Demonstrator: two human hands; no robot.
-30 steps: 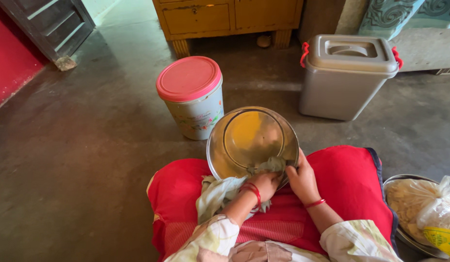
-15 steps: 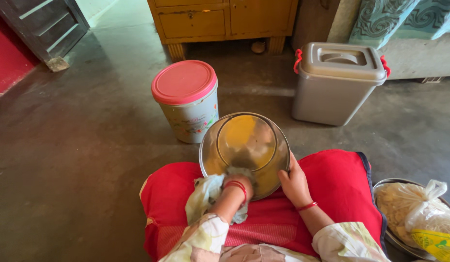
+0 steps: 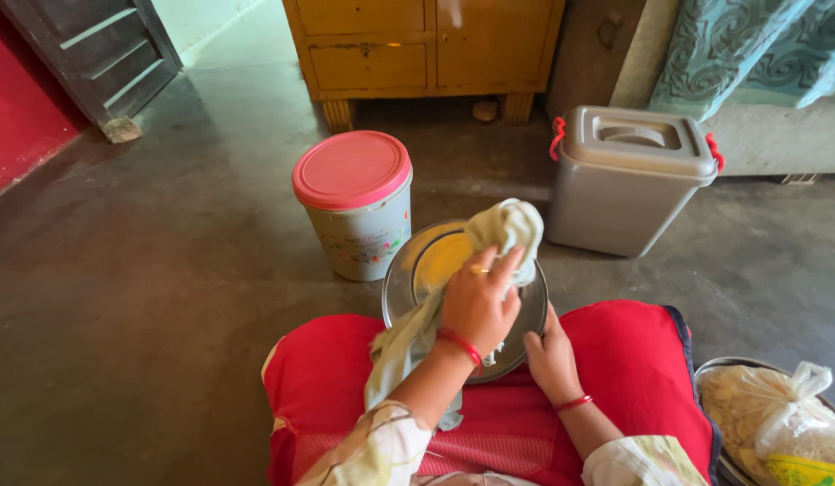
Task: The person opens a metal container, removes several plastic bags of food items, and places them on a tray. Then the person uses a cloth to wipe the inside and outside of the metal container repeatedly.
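A steel bowl [image 3: 408, 274] is wiped with a pale cloth [image 3: 503, 225] on a red-clad lap [image 3: 633, 360].

The left hand [image 3: 476, 306] is raised palm-down over the bowl, its grip closed on the cloth, which is bunched at 1 o'clock and trails along its long axis toward 7 o'clock. The bowl is tilted on edge, its mouth faced toward the person. The right hand [image 3: 551, 355] is clasped around the rim at 5 o'clock. A pink-lidded bucket [image 3: 353, 202] is seen at 11 o'clock, a grey bin [image 3: 629, 180] at 2 o'clock.

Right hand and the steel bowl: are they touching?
Touching. The head view shows the right hand gripping the steel bowl at its lower rim, fingers against the metal.
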